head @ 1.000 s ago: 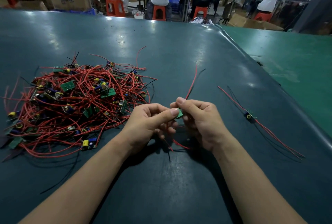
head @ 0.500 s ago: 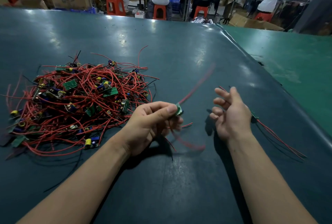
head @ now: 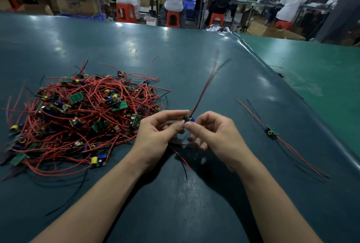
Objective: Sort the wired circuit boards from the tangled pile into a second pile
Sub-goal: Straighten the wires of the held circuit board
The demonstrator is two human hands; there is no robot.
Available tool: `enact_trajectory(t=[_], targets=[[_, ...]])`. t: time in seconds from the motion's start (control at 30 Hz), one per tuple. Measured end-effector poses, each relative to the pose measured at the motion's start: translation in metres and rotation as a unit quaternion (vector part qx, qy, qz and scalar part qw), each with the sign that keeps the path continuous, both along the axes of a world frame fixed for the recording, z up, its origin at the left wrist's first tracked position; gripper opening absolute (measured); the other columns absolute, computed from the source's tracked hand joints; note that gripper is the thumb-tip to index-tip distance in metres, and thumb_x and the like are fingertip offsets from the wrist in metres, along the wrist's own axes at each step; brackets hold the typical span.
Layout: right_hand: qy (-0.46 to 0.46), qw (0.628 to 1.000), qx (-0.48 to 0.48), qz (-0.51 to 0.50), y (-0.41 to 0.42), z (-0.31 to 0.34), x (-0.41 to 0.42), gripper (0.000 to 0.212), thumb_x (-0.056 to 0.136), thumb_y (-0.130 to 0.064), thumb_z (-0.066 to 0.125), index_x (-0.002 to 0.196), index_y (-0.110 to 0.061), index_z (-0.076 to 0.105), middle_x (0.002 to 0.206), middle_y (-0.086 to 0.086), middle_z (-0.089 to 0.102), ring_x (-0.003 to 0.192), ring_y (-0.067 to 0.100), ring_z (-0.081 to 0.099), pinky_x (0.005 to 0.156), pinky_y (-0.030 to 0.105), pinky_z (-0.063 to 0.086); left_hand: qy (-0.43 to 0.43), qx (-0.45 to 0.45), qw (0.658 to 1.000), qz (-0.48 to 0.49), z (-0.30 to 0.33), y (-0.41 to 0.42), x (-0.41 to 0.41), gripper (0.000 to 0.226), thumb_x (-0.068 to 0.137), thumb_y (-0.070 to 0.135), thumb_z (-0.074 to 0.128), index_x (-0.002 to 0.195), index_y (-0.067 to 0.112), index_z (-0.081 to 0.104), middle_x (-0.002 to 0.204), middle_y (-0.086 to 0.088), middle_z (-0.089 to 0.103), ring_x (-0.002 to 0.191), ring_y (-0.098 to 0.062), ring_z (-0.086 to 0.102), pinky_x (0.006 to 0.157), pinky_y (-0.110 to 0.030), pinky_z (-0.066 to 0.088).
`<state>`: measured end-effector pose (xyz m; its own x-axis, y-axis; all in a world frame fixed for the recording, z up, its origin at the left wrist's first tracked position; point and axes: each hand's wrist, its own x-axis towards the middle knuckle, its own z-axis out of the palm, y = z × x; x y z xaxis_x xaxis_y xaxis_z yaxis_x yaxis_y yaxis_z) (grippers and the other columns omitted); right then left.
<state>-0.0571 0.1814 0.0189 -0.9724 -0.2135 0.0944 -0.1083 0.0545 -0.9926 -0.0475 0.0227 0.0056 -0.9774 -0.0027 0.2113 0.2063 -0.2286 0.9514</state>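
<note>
Your left hand [head: 155, 137] and right hand [head: 216, 135] meet in front of you, just above the dark green bench [head: 185, 63], with one small wired circuit board [head: 188, 119] between them. Your left thumb and forefinger pinch the board from the left; the other fingers [head: 171, 114] of that hand curl loosely over it. Your right hand closes on the board from the right, its forefinger tip against the lower edge and the remaining fingers curled underneath. A blue part shows on the board's right side. Its red and black leads [head: 204, 87] rise up and away from your hands toward the far side of the bench, and their ends are blurred. More red and black wire hangs below your hands and trails onto the bench toward you.

The tangled pile [head: 81, 118] lies to your left, near your left hand: a heap of red wires with green boards, yellow and blue parts mixed through it, and a few black leads straggling out of its near edge.

To your right, well apart from the pile, a single sorted board [head: 271, 131] lies flat on the bench with its red and black wires stretched out diagonally on both sides.
</note>
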Motion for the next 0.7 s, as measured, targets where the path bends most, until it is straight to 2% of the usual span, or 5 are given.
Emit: enact_trajectory(t=[0.17,0.3,0.4,0.53,0.7], targets=[[0.068,0.995,0.049,-0.053,-0.009,-0.005,0.003,0.011,0.092,-0.018,0.067,0.082,-0.019,0.071,0.062,0.001,0.065,0.047,0.014,0.054,0.043,0.026,0.044,0.049,-0.075,0.992,0.084,-0.002,0.001,0.001,0.041,0.084,-0.009,0.068,0.111,0.022,0.069,0.100,-0.004,0.072,0.071,-0.008,0.061,0.070,-0.021,0.054],[0.091,0.963,-0.104,-0.232,-0.006,0.008,-0.002,0.019,0.098,-0.018,0.058,0.082,-0.011,0.067,0.063,0.001,0.066,0.041,0.011,0.052,0.036,0.021,0.041,0.103,-0.145,0.961,0.211,-0.002,-0.002,-0.001,0.031,0.089,-0.003,0.064,0.103,0.025,0.066,0.095,0.008,0.070,0.069,-0.008,0.057,0.064,-0.024,0.050],[-0.022,0.895,-0.286,-0.341,0.005,0.011,-0.006,0.023,0.101,-0.027,0.054,0.087,-0.012,0.063,0.066,0.001,0.065,0.039,0.010,0.051,0.036,0.018,0.038,0.142,-0.207,0.938,0.239,-0.005,-0.002,0.000,0.025,0.087,0.004,0.061,0.102,0.023,0.065,0.088,0.009,0.064,0.063,-0.006,0.050,0.059,-0.016,0.043],[-0.180,0.787,-0.462,-0.367,0.018,0.008,-0.007,0.027,0.100,-0.035,0.053,0.087,-0.011,0.050,0.086,0.009,0.066,0.045,0.011,0.062,0.040,0.017,0.044,0.160,-0.281,0.908,0.267,-0.006,-0.004,0.001,0.020,0.085,0.014,0.059,0.102,0.019,0.065,0.095,0.007,0.062,0.069,-0.009,0.052,0.063,-0.026,0.047],[-0.207,0.772,-0.491,-0.347,0.023,0.007,-0.007,0.041,0.105,-0.037,0.038,0.089,-0.004,0.057,0.085,0.012,0.069,0.047,0.013,0.065,0.038,0.017,0.044,0.177,-0.348,0.878,0.275,-0.005,-0.005,0.004,0.018,0.084,0.013,0.059,0.101,0.013,0.067,0.095,0.004,0.064,0.083,-0.011,0.061,0.073,-0.038,0.053]])
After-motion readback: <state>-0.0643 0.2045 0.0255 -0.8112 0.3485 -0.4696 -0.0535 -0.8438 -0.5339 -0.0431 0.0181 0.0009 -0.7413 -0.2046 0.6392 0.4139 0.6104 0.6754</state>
